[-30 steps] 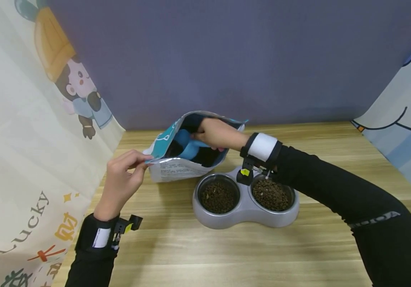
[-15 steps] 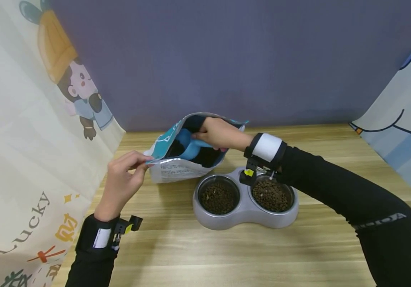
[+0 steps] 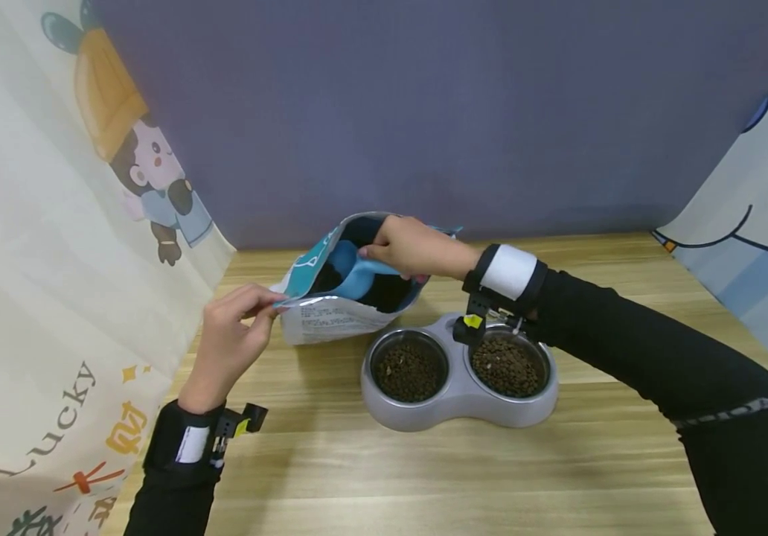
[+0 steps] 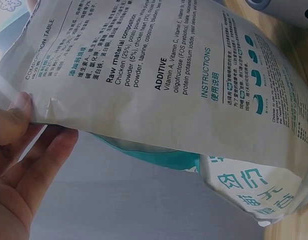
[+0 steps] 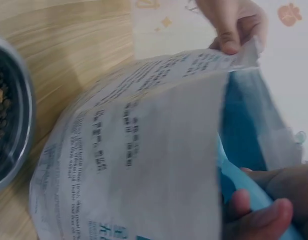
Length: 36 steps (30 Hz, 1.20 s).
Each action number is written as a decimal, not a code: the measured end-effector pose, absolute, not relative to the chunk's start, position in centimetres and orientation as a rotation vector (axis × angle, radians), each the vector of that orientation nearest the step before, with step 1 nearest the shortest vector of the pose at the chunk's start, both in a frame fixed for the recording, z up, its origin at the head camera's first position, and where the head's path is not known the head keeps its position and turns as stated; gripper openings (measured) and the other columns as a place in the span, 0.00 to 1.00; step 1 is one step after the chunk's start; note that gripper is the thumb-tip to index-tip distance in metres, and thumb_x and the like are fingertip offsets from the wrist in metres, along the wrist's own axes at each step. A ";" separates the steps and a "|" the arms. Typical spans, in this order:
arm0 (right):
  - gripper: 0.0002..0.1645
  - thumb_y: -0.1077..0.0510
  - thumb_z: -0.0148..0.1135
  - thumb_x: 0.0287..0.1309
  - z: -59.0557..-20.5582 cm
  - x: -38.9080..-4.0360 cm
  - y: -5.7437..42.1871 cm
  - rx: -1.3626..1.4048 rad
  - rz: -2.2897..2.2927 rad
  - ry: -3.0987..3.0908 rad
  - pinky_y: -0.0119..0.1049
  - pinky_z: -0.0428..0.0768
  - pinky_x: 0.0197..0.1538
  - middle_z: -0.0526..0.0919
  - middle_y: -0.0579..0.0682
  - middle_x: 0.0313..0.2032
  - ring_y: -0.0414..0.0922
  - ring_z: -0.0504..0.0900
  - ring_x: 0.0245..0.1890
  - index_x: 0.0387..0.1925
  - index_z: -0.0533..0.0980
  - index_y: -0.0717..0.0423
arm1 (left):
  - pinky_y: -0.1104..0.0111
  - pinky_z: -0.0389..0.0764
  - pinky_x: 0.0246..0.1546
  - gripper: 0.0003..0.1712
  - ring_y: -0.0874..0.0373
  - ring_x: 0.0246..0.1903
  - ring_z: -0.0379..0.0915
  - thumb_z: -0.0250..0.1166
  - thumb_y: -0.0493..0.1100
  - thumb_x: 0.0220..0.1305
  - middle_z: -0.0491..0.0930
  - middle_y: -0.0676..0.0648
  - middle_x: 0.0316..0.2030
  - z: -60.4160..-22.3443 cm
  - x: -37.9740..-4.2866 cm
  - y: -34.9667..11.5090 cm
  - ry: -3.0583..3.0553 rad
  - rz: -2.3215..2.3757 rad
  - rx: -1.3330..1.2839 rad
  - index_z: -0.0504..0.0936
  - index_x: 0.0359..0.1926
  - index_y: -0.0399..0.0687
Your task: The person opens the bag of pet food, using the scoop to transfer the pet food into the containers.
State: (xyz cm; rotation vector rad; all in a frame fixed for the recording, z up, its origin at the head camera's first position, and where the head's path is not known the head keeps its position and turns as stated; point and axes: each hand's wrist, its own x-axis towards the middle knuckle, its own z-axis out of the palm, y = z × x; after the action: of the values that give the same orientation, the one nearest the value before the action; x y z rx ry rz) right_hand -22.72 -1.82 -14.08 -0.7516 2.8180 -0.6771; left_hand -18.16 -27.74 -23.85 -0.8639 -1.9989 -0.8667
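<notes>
My left hand (image 3: 233,339) pinches the left corner of the mouth of a white and teal pet food bag (image 3: 337,318). Printed text covers the bag's side in the left wrist view, where the thumb (image 4: 22,107) lies on the rim. The bag's mouth gapes, and its inside looks dark. My right hand (image 3: 417,247) grips the handle of a blue scoop (image 3: 357,280), whose head sits within the bag's mouth. In the right wrist view, fingers wrap the scoop's handle (image 5: 249,187). What the scoop's head holds is hard to tell.
A grey double-bowl pet feeder (image 3: 461,408) stands on the wooden table (image 3: 357,476) just in front of the bag. Brown kibble (image 3: 411,370) lies in both of its metal bowls. A printed curtain (image 3: 42,246) hangs at the left, and a grey-blue panel (image 3: 458,112) rises behind.
My right wrist and forearm have shifted slightly right, and the hand sits a little higher out of the bag with the scoop. The left hand keeps its pinch on the bag corner.
</notes>
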 end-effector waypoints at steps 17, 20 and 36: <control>0.29 0.46 0.50 0.69 -13.5 -21.9 0.5 -0.747 -0.825 2.734 0.30 0.64 0.12 0.58 0.45 0.11 0.40 0.60 0.06 0.15 0.73 0.58 | 0.84 0.75 0.34 0.14 0.56 0.25 0.77 0.65 0.15 0.43 0.82 0.42 0.27 -23.8 -18.2 -27.7 -2.030 -0.850 -0.837 0.82 0.28 0.33; 0.29 0.47 0.50 0.69 -13.5 -21.8 0.9 -0.738 -0.848 2.734 0.30 0.64 0.12 0.59 0.45 0.11 0.40 0.59 0.05 0.16 0.75 0.59 | 0.85 0.75 0.35 0.13 0.55 0.25 0.77 0.65 0.15 0.44 0.82 0.42 0.27 -23.8 -18.2 -27.7 -2.028 -0.844 -0.837 0.81 0.28 0.33; 0.28 0.48 0.51 0.70 -13.1 -21.3 2.5 -0.667 -0.942 2.687 0.30 0.62 0.11 0.63 0.47 0.11 0.40 0.58 0.06 0.21 0.78 0.64 | 0.84 0.75 0.36 0.13 0.55 0.26 0.78 0.64 0.15 0.44 0.82 0.42 0.27 -23.7 -18.4 -27.8 -2.028 -0.856 -0.834 0.81 0.27 0.33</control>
State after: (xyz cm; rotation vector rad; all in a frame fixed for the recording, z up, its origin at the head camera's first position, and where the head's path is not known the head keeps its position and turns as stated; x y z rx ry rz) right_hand -21.27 2.50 -13.06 -0.6673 2.6874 -0.9417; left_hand -18.44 -27.84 -23.71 -0.8339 -2.0280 -0.8560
